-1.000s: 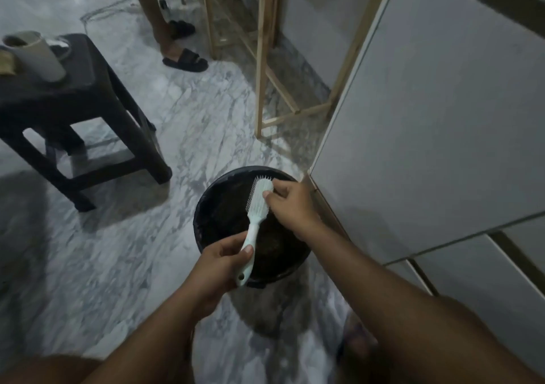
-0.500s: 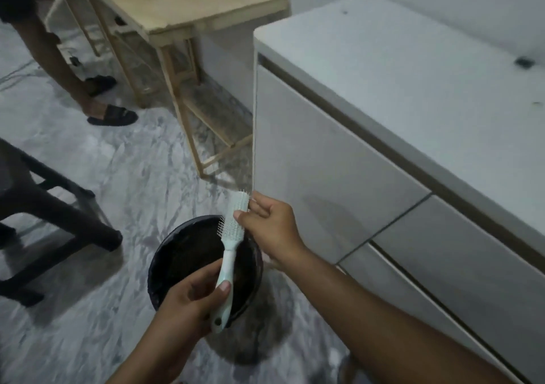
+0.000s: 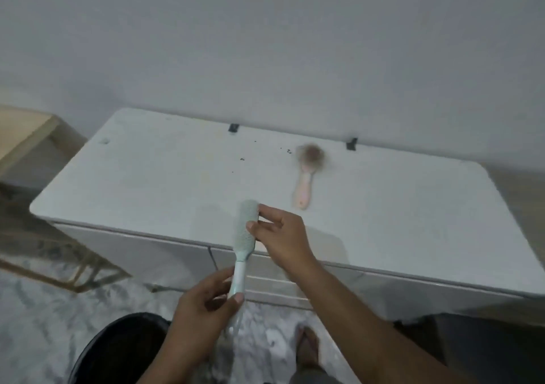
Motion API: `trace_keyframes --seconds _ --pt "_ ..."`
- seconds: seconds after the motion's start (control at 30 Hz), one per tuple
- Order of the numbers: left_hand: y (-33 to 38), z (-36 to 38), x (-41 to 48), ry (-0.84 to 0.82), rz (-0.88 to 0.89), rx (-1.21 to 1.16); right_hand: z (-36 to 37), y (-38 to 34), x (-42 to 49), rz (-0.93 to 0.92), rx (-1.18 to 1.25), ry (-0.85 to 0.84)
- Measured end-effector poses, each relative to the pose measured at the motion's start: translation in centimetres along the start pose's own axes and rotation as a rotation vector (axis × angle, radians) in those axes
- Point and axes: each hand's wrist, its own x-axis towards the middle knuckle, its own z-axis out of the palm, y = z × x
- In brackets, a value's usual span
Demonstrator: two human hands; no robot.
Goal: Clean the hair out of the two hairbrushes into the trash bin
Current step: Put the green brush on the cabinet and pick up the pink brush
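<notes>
My left hand [image 3: 203, 310] grips the handle of a mint-green hairbrush [image 3: 244, 242], held upright over the front edge of the white cabinet [image 3: 147, 183]. My right hand [image 3: 283, 239] touches the side of the brush head with thumb and fingertips. A pink hairbrush [image 3: 305, 177] full of brownish hair lies on the cabinet top, behind and to the right of my hands. The black trash bin [image 3: 118, 351] stands on the floor at the lower left, partly hidden by my left forearm.
A wooden table [image 3: 26, 130] stands to the left of the cabinet. Small dark specks [image 3: 241, 159] lie on the cabinet top. Two black brackets [image 3: 233, 127] sit at its back edge by the wall. My foot [image 3: 308, 345] is on the marble floor.
My view has swung up from the bin to the cabinet top. Both hands rose with the green brush away from above the bin. The pink brush has come into view.
</notes>
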Motion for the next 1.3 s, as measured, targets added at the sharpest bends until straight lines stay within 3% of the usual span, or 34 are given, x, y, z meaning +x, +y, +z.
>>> trace_keyframes --seconds 0.23,0.53,0.63,0.93,1.13,1.3 --pt "5.9 12.7 7.9 -0.106 0.037 0.142 -13.6 -1.1 5.8 -0.005 -0.029 0.239" --pt "9.2 24.8 16.9 -0.003 -0.004 0.338 -24.5 -0.3 15.8 0.076 -0.231 0.289" --pt "9.8 27.0 18.9 -0.019 0.040 0.511 -25.9 -0.2 18.1 0.089 -0.319 0.296" --pt "9.4 28.3 20.2 -0.030 0.133 0.735 -26.1 0.2 19.2 0.051 -0.528 0.319" --pt "9.4 27.4 20.3 -0.039 0.092 0.604 -25.4 0.0 19.1 0.043 -0.548 0.318" --pt "11.9 22.9 20.5 0.270 0.194 0.332 -24.5 -0.9 18.8 -0.066 -0.464 0.398"
